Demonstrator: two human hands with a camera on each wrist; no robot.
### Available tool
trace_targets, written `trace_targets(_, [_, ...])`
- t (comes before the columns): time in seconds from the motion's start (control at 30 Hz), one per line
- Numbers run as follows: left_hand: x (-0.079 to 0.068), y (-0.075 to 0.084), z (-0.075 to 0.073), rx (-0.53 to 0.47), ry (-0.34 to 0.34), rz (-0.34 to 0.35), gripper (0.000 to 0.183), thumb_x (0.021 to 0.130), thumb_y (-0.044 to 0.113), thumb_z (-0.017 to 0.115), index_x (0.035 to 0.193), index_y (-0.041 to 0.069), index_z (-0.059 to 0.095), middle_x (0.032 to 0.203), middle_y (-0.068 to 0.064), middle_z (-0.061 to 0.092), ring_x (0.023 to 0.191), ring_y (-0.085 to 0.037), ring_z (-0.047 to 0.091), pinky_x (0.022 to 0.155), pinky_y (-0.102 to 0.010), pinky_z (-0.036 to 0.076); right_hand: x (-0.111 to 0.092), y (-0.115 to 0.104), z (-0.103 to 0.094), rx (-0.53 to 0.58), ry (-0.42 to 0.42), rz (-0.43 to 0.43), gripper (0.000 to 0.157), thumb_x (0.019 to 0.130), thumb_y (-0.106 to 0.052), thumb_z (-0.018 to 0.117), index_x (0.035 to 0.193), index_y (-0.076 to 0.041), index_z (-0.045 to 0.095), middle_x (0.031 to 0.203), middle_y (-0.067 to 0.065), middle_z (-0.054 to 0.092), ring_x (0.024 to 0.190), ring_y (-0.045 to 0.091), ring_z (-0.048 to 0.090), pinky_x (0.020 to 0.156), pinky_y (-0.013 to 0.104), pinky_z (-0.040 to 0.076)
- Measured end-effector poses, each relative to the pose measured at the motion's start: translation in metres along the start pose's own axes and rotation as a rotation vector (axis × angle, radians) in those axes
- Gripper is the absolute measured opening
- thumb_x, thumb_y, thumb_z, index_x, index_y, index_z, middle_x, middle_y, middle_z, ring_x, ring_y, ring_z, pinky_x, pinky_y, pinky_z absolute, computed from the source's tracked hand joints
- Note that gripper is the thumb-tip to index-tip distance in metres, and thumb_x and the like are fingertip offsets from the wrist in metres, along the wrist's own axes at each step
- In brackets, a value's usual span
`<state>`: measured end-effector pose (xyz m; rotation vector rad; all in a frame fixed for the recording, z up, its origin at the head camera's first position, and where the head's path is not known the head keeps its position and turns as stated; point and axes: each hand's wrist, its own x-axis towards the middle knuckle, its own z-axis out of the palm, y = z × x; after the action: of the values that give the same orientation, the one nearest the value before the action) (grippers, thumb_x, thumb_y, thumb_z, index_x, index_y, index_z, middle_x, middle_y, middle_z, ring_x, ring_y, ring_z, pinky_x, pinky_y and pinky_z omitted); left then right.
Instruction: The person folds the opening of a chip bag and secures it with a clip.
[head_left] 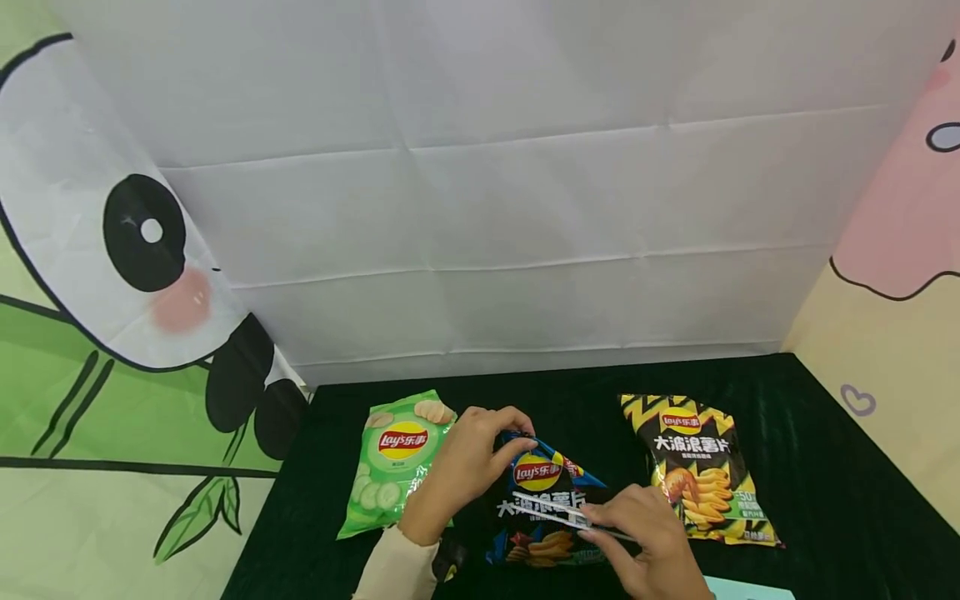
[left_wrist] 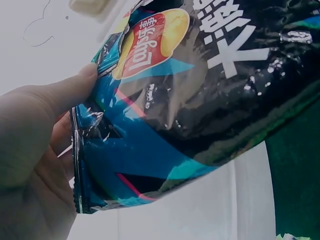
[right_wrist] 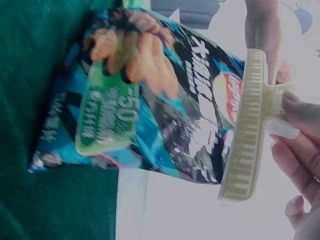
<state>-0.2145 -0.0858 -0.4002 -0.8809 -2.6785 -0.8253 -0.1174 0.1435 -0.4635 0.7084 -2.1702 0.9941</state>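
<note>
A black and blue Lay's chip bag [head_left: 536, 529] stands between my hands, its top end slanting over in a blue fold. My left hand [head_left: 468, 458] pinches that top end, thumb [left_wrist: 75, 92] on the front and fingers behind. In my right hand [head_left: 648, 533] is a pale bag clip [right_wrist: 245, 135] with a piano-key pattern, held by its tab between thumb and fingers. The clip's long bar overlaps the bag's front in the head view. Seen from the right wrist, it lies across the bag's top end, near the Lay's logo.
To the left lies a green Lay's bag [head_left: 401, 467], close beside my left forearm. A black and yellow Lay's bag [head_left: 701, 475] lies on the right. Dark green cloth [head_left: 825, 500] covers the table, and a light blue item [head_left: 750, 590] shows at the front edge.
</note>
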Motion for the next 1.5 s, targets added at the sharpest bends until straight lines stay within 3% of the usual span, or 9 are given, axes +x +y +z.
trace_targets(0.27, [-0.001, -0.001, -0.001, 0.004, -0.018, -0.004, 0.013, 0.088, 0.037, 0.064, 0.096, 0.027, 0.066, 0.09, 0.014, 0.071, 0.082, -0.007, 0.059, 0.087, -0.031, 0.047, 0.008, 0.0, -0.01, -0.046, 0.02, 0.168, 0.037, 0.069, -0.009, 0.082, 0.101, -0.024, 0.071, 0.084, -0.017, 0.06, 0.075, 0.0, 0.045, 0.077, 0.016, 0.029])
trace_targets(0.47, [-0.002, -0.002, -0.002, 0.011, 0.013, 0.048, 0.011, 0.085, 0.037, 0.067, 0.093, 0.029, 0.068, 0.092, 0.016, 0.069, 0.082, -0.006, 0.059, 0.082, -0.026, 0.045, 0.015, 0.006, -0.011, -0.06, 0.053, 0.2, 0.036, 0.07, -0.009, 0.082, 0.101, -0.024, 0.071, 0.081, -0.019, 0.061, 0.073, -0.002, 0.041, 0.076, 0.016, 0.026])
trace_targets(0.6, [-0.005, -0.003, -0.003, 0.011, 0.021, 0.05, 0.012, 0.085, 0.036, 0.068, 0.094, 0.028, 0.07, 0.093, 0.016, 0.07, 0.085, -0.002, 0.057, 0.083, -0.026, 0.046, 0.018, 0.01, -0.008, -0.011, 0.079, 0.227, 0.032, 0.071, -0.01, 0.082, 0.098, -0.024, 0.071, 0.086, -0.014, 0.067, 0.071, 0.0, 0.044, 0.072, 0.018, 0.03])
trace_targets(0.8, [-0.01, -0.003, -0.005, -0.026, -0.014, 0.006, 0.014, 0.088, 0.03, 0.065, 0.102, 0.027, 0.068, 0.099, 0.014, 0.07, 0.089, -0.003, 0.057, 0.086, -0.028, 0.048, 0.02, 0.015, -0.001, 0.055, 0.084, 0.34, 0.029, 0.071, -0.011, 0.081, 0.093, -0.027, 0.071, 0.092, -0.012, 0.07, 0.073, 0.002, 0.049, 0.071, 0.019, 0.033])
trace_targets(0.97, [-0.012, -0.006, -0.006, -0.12, 0.002, 0.016, 0.013, 0.09, 0.022, 0.063, 0.102, 0.026, 0.066, 0.101, 0.013, 0.067, 0.092, -0.001, 0.058, 0.087, -0.025, 0.052, 0.018, 0.02, 0.003, 0.084, 0.062, 0.436, 0.027, 0.072, -0.012, 0.081, 0.092, -0.027, 0.071, 0.094, -0.01, 0.072, 0.075, 0.005, 0.053, 0.075, 0.018, 0.038])
trace_targets(1.17, [-0.012, -0.008, -0.009, -0.17, 0.05, 0.066, 0.013, 0.093, 0.019, 0.06, 0.102, 0.026, 0.067, 0.099, 0.014, 0.065, 0.091, 0.001, 0.058, 0.083, -0.021, 0.053, 0.022, 0.02, 0.003, 0.109, 0.042, 0.444, 0.024, 0.074, -0.015, 0.079, 0.092, -0.028, 0.07, 0.094, -0.011, 0.072, 0.078, 0.004, 0.056, 0.077, 0.021, 0.045])
trace_targets(1.5, [-0.009, -0.004, -0.014, -0.144, 0.077, 0.052, 0.011, 0.088, 0.026, 0.066, 0.099, 0.03, 0.064, 0.091, 0.019, 0.067, 0.087, 0.003, 0.055, 0.084, -0.026, 0.044, 0.028, 0.021, 0.008, 0.216, 0.002, 0.435, 0.021, 0.076, -0.014, 0.078, 0.093, -0.026, 0.071, 0.095, -0.008, 0.071, 0.085, 0.006, 0.058, 0.076, 0.022, 0.044])
